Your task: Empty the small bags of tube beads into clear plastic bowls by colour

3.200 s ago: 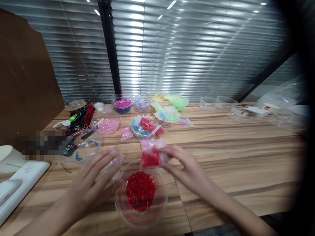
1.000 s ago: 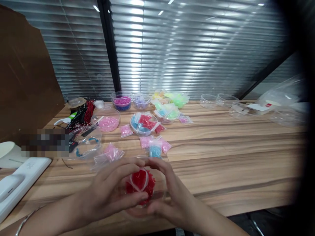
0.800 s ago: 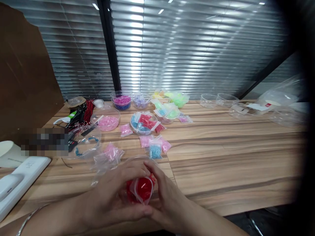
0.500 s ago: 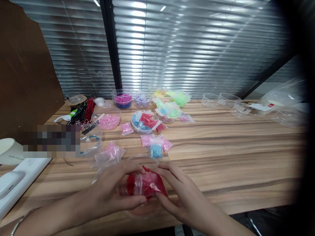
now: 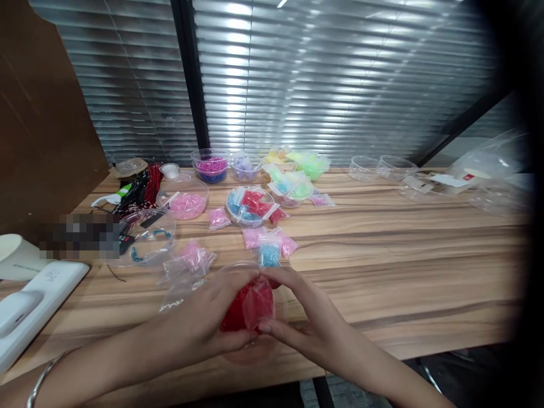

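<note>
A small clear zip bag [image 5: 259, 303] with red contents is between my two hands, above a clear round plastic bowl [image 5: 255, 358]. My left hand [image 5: 208, 311] grips the bag's left side, thumb below and fingers above. On the other side, my right hand [image 5: 306, 311] pinches it between thumb and fingers. The fingertips of both hands meet at the bag's top. Small red beads [image 5: 233, 313] show by my left palm; whether they lie in the bag or the bowl I cannot tell. My hands hide much of the bowl.
Beyond my hands lie a blue bead bag [image 5: 269, 253] and pink bead bags [image 5: 194, 255]. A round container [image 5: 240, 218] holds blue and red bags. Further back stand a pink-filled bowl [image 5: 187, 205], a purple-filled bowl [image 5: 212, 167] and clear bowls [image 5: 395, 168]. A white power strip [image 5: 51, 289] sits left.
The bag has turned from lying sideways to a more upright, bunched shape. My right hand's fingers have closed in towards my left hand's. The view has shifted slightly.
</note>
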`<state>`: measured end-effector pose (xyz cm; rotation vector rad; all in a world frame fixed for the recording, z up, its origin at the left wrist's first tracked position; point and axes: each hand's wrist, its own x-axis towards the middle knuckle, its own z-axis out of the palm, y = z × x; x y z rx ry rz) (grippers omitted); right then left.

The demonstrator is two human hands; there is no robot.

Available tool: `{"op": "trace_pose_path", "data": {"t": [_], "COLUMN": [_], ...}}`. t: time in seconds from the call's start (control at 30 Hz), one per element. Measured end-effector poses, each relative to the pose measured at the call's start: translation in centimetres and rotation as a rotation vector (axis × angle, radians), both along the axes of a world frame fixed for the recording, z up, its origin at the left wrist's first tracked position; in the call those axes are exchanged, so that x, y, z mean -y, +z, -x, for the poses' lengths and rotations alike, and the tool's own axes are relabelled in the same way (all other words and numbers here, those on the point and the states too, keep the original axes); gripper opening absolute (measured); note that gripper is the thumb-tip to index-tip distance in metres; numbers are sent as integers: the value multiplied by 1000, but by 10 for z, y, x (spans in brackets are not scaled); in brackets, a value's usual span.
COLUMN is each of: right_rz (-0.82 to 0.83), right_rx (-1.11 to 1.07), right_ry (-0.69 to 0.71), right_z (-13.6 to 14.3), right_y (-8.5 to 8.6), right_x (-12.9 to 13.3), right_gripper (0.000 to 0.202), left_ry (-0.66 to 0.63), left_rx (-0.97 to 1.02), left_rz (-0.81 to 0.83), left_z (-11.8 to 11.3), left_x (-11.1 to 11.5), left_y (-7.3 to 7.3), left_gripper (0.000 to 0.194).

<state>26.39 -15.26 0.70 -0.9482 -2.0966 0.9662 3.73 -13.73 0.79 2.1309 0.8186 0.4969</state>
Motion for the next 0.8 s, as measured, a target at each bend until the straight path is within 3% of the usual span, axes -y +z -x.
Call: {"op": "trace_pose_path", "data": {"t": [0.17,0.27,0.37,0.47,0.6,0.7,0.8], "right_rz": [-10,-9,12,0,-48,-75,-97], "right_rx": [-7,4,19,19,3,-10,-26], "right_ry": [9,-76,-159,-219,-246,-240,-246], "right_z": [-3,-10,-16,-19,-22,-22,-23], "right_y": [-4,-11,-15,-17,-16,-17,-18], "right_x": [-1,0,1,0,-3,-6,-11], "right_gripper": [61,58,48,41,36,34,31], "left_ry": [48,88,34,-52,32,-7,26], "left_rx": [50,153,207,85,90,80,94], "left_rz": [-2,-168,-293,-236,-155,-133,-96], "left_z": [6,14,18,18,19,24,29], "left_x": [-1,0,-2,-6,-10,-10,-8], "left_y": [-15,-24,-21,-13,-11,-17,-23], "left_gripper": [75,81,74,60,55,59,78]}}
